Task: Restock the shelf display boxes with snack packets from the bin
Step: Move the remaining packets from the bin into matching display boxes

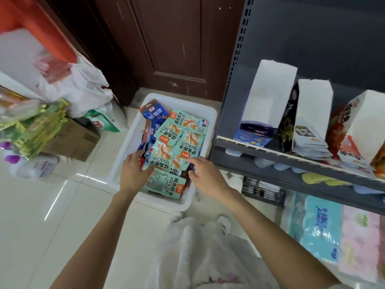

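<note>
A white plastic bin (125, 163) stands on the floor beside the shelf, filled with several mint-green snack packets (179, 140) and some blue packets (154, 113). My left hand (133, 172) reaches into the bin and grips the left edge of a mint-green packet (161, 155). My right hand (205, 174) is at the bin's right side, its fingers curled on the packets there. On the grey shelf (270, 155) stand open display boxes: a blue one with a white flap (268, 94), a black one (312, 113) and a red one (362, 130).
Plastic bags, a cardboard box (73, 140) and green-gold packs (37, 130) crowd the floor at left. A brown door (173, 42) is behind the bin. Tissue packs (325, 226) lie under the shelf at right. White tiled floor lies in front.
</note>
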`<state>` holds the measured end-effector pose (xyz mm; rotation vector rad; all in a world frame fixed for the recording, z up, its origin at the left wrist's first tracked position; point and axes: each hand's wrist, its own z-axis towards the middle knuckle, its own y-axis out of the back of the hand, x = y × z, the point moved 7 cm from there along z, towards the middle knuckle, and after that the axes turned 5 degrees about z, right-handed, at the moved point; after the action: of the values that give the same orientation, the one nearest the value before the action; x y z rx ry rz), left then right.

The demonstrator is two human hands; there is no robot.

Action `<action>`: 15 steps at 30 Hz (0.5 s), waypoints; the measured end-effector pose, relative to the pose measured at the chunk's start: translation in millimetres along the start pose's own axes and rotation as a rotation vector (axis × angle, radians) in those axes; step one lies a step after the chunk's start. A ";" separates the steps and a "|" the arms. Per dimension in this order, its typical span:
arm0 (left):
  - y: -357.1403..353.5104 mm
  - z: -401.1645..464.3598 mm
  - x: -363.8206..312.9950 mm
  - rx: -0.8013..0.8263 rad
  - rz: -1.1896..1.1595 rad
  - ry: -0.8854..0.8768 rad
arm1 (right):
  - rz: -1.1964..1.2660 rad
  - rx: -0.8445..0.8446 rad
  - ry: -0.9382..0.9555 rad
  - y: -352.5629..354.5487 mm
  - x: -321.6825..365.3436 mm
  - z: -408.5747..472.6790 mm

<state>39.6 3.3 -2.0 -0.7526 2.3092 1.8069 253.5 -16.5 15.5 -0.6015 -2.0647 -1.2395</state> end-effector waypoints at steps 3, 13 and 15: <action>-9.6 29.7 7.4 0.050 0.034 -0.057 | 0.049 -0.059 -0.203 -22.5 -8.5 36.6; -50.9 73.9 4.4 0.175 0.138 -0.176 | 0.302 -0.328 -0.783 -78.1 -19.2 86.0; -47.1 80.1 5.8 0.182 -0.003 -0.155 | 0.323 -0.380 -0.779 -78.4 -20.6 86.9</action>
<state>38.9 68.6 -68.3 -0.5671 2.3283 1.5652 189.9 24.7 -75.9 -1.7461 -2.1756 -1.3299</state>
